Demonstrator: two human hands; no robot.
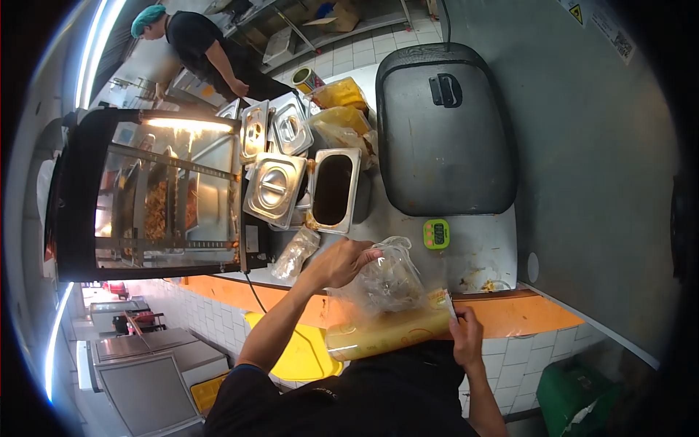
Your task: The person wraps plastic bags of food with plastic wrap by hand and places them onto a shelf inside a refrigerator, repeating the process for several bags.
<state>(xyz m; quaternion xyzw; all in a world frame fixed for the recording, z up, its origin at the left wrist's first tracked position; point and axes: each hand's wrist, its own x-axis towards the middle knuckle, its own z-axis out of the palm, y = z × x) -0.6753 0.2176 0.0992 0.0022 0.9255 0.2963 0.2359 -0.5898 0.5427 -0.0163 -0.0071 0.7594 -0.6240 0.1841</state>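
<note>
My left hand [344, 262] is closed, with its fingers pinching the top of a clear, crumpled plastic bag [393, 280]. What is in the bag, if anything, I cannot make out. Just below it, in front of my body, lies a long yellow plastic package [389, 332] with reddish print. My right hand [467, 335] has its fingers closed on the package's right end. A green digital timer [436, 234] sits on the counter beyond the bag. Left of the bag is a crumpled clear wrapper [296, 253] on the counter.
A lit glass display warmer [175, 197] stands left. Beside it are steel lidded pans [275, 188] and an open dark-filled container [333, 191]. A large black-rimmed bin [448, 138] sits behind the timer. Another person [207, 54] stands at the far left.
</note>
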